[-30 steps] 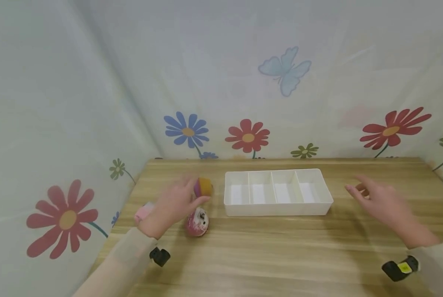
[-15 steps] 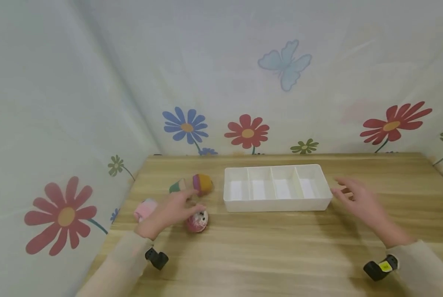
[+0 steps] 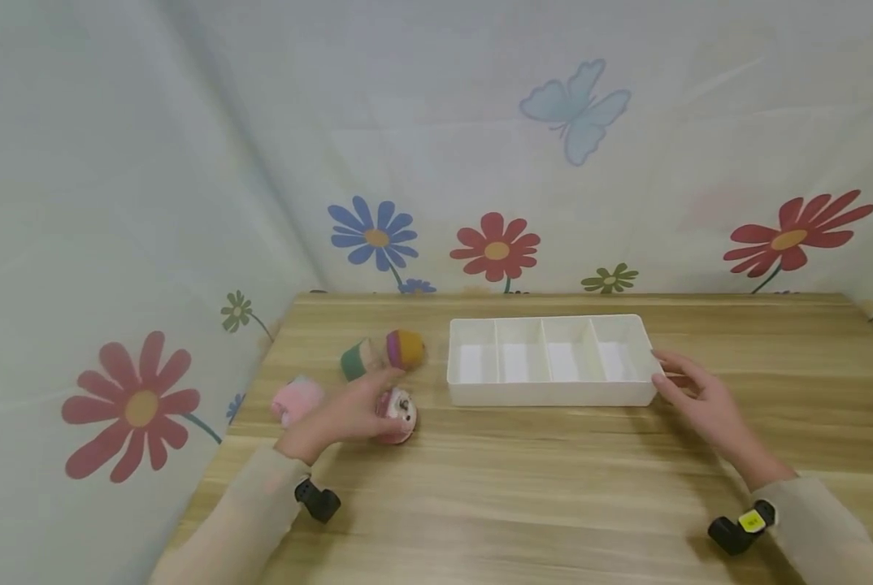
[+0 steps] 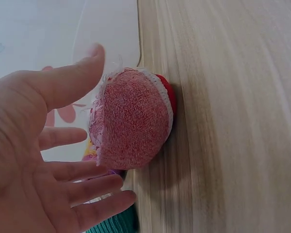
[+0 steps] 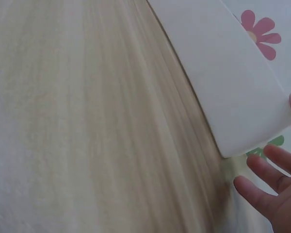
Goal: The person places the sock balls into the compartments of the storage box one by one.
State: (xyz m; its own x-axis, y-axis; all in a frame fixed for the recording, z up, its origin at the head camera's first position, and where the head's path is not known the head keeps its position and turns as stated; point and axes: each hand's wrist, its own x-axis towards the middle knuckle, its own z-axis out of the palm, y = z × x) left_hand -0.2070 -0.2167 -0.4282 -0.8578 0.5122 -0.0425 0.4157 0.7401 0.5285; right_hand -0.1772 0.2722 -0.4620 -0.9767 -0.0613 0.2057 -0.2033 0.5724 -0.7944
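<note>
My left hand point(image 3: 343, 416) reaches over a round pink-and-white plush toy point(image 3: 403, 413) with a small face. In the left wrist view the toy's pink fabric back point(image 4: 136, 121) stands beyond the hand point(image 4: 36, 141), whose thumb and fingers are spread and mostly straight. Whether they touch the toy is unclear. My right hand point(image 3: 703, 406) is at the right end of a white box point(image 3: 549, 395) divided into compartments. Its fingertips touch or nearly touch that end, and in the right wrist view the fingers point(image 5: 262, 170) are loosely extended beside the box corner.
Behind the left hand lie a green-and-cream toy point(image 3: 359, 359) and an orange-and-purple toy point(image 3: 406, 349). A pink plush point(image 3: 297, 400) rests left of the wrist. The wooden table point(image 3: 517, 487) meets a flowered curtain point(image 3: 422, 146) at the back.
The right hand has moved left to the box's end. The left hand has come from beside the orange-and-purple toy down to the round pink-and-white toy.
</note>
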